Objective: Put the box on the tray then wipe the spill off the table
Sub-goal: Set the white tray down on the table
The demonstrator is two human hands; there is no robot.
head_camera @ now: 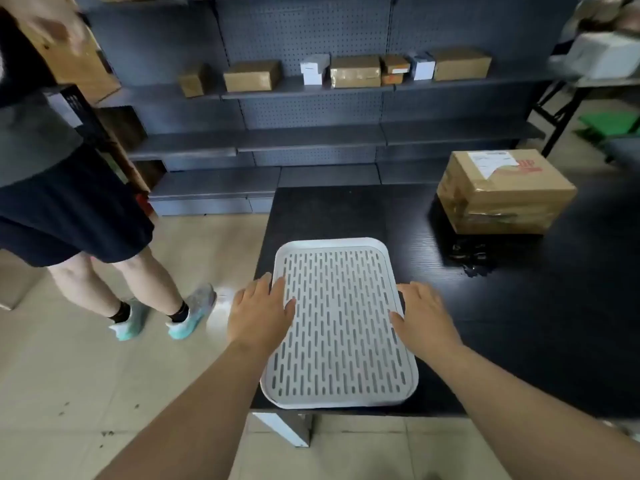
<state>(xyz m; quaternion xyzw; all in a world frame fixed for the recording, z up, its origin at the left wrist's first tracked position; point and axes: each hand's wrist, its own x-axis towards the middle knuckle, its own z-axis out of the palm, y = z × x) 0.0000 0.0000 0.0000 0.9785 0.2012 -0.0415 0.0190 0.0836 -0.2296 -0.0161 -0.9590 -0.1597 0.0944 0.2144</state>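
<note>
Black table barely shows the spill; left hand and right hand rest with fingers straight on the tray.

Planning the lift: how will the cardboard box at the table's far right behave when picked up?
Probably stiff: the box keeps square edges and flat faces. Its base may be wet, soft or slippery, since the spill lies close by its near side. Unlikely to tip: it sits wide and flat on the table. Its weight cannot be judged.
</note>
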